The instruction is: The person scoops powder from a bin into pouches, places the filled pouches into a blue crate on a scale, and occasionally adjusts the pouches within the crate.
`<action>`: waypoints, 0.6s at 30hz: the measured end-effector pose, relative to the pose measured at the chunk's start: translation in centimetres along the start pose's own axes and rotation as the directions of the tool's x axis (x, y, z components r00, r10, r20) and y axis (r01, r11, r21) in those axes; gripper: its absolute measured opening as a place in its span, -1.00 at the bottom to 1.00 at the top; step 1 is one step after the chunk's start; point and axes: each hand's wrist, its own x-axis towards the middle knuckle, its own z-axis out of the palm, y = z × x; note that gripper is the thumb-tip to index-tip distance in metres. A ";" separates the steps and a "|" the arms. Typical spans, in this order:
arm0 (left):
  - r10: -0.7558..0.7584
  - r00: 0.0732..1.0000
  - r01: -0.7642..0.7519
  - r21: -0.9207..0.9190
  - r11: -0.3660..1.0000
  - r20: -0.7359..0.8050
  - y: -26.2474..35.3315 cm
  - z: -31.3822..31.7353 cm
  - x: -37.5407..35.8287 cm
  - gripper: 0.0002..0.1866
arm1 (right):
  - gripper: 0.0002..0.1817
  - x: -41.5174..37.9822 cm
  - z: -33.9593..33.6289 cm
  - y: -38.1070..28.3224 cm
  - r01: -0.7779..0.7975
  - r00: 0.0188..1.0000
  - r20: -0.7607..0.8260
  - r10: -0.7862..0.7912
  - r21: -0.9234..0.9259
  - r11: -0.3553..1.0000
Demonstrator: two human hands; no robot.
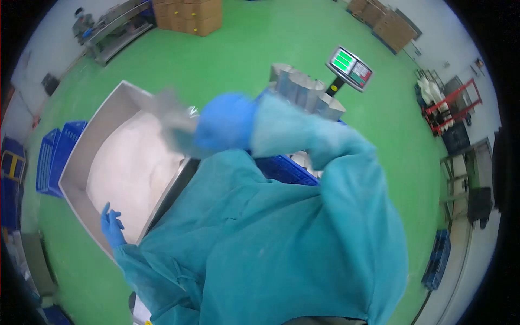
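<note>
A large pale bin (81, 162) holds a mound of white powder (130, 168). My left hand (112, 226), in a blue glove, is at the bin's near left part, its fingers apart and nothing in them. Blurred by motion, my right hand (226, 122) is closed on a greyish scoop-like object (176, 122) over the bin's right side. Several silvery bags (303, 89) stand upright to the right of my right hand, by a blue crate (287, 170).
A scale display (350, 67) rises behind the bags. Blue crates (59, 157) lean left of the bin. Cardboard boxes (189, 16) stand at the back, near a person (83, 24) at a metal table. A red trolley (452, 108) is at the right.
</note>
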 end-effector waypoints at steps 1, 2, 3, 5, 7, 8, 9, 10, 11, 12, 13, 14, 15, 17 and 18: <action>-0.022 0.999 0.023 -0.028 0.999 0.026 -1.3 1.0 -0.1 -0.63 | -0.75 -3.5 -2.7 2.3 -0.037 0.998 -0.042 0.039 0.041 0.998; -0.041 0.998 0.044 -0.055 0.998 0.052 -2.5 2.1 0.1 -0.63 | -0.69 -7.3 -5.3 3.5 -0.209 0.970 -0.131 0.206 -0.009 0.978; -0.061 0.995 0.067 -0.080 0.995 0.077 -3.6 3.2 0.1 -0.63 | -0.65 -10.1 -6.4 5.9 -0.267 0.952 -0.173 0.252 -0.071 0.961; -0.098 0.988 0.108 -0.077 0.991 0.116 -5.1 5.5 0.2 -0.63 | -0.58 -14.6 -8.1 10.8 -0.431 0.889 -0.231 0.395 -0.136 0.892; -0.130 0.981 0.140 -0.061 0.988 0.147 -6.2 7.2 0.4 -0.64 | -0.57 -18.1 -8.6 15.4 -0.582 0.806 -0.227 0.546 -0.141 0.801; -0.141 0.977 0.151 -0.049 0.987 0.160 -6.5 7.9 0.6 -0.64 | -0.58 -19.5 -8.0 18.3 -0.631 0.773 -0.211 0.599 -0.145 0.762; -0.153 0.973 0.161 -0.036 0.986 0.170 -6.7 8.4 0.7 -0.64 | -0.59 -20.7 -7.0 21.4 -0.687 0.726 -0.197 0.659 -0.161 0.709; -0.161 0.971 0.167 -0.017 0.986 0.176 -6.6 8.7 0.8 -0.64 | -0.61 -21.8 -5.7 24.5 -0.736 0.677 -0.182 0.713 -0.179 0.653; -0.170 0.969 0.173 0.001 0.985 0.180 -6.6 8.9 0.8 -0.64 | -0.62 -22.9 -4.4 27.7 -0.781 0.625 -0.180 0.760 -0.150 0.607; -0.180 0.967 0.180 0.018 0.984 0.182 -6.5 9.0 0.9 -0.64 | -0.63 -23.8 -3.2 30.5 -0.820 0.572 -0.175 0.801 -0.122 0.559; -0.185 0.965 0.183 0.027 0.983 0.186 -6.7 8.9 1.1 -0.65 | -0.63 -24.5 -2.4 32.8 -0.845 0.534 -0.158 0.830 -0.113 0.522; -0.188 0.965 0.183 0.046 0.982 0.180 -6.6 8.8 1.3 -0.64 | -0.62 -25.1 -1.8 34.7 -0.868 0.496 -0.140 0.857 -0.105 0.485; -0.195 0.965 0.186 0.066 0.980 0.174 -6.4 8.7 1.4 -0.64 | -0.61 -25.7 -0.8 36.8 -0.888 0.458 -0.118 0.881 -0.099 0.448; -0.201 0.966 0.188 0.088 0.978 0.162 -6.1 8.6 1.3 -0.64 | -0.58 -26.3 2.6 41.7 -0.902 0.430 -0.125 0.894 -0.005 0.432; -0.203 0.966 0.188 0.104 0.977 0.161 -5.8 8.8 1.4 -0.64 | -0.56 -26.3 5.2 44.9 -0.904 0.418 -0.131 0.899 0.041 0.426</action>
